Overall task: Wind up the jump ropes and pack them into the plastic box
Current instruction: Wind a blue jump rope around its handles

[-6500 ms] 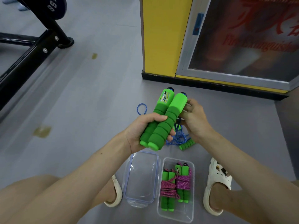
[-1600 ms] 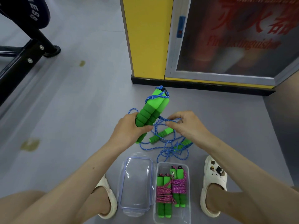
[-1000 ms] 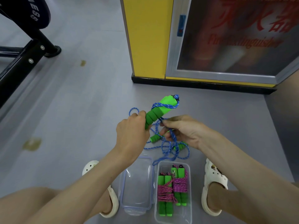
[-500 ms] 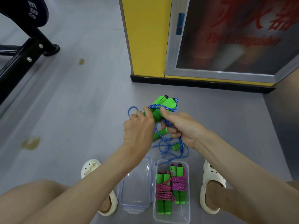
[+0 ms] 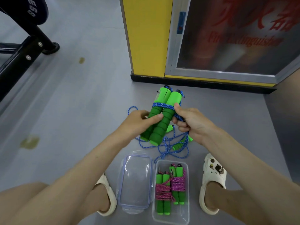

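Above the box (image 5: 172, 219), handles (image 5: 164, 122) are clasped by the left hand (image 5: 138, 122), steadied so rope (image 5: 160, 105) pinched by the right hand (image 5: 191, 124) can be wound.

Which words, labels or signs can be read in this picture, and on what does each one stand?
"Fire Extinguisher": red, blurred, on the cabinet glass.
"ESS": white, cut off by the edge, on the dark pad.
Red Chinese characters above it: cut off, not readable.
Blue label on the cabinet frame: too small.
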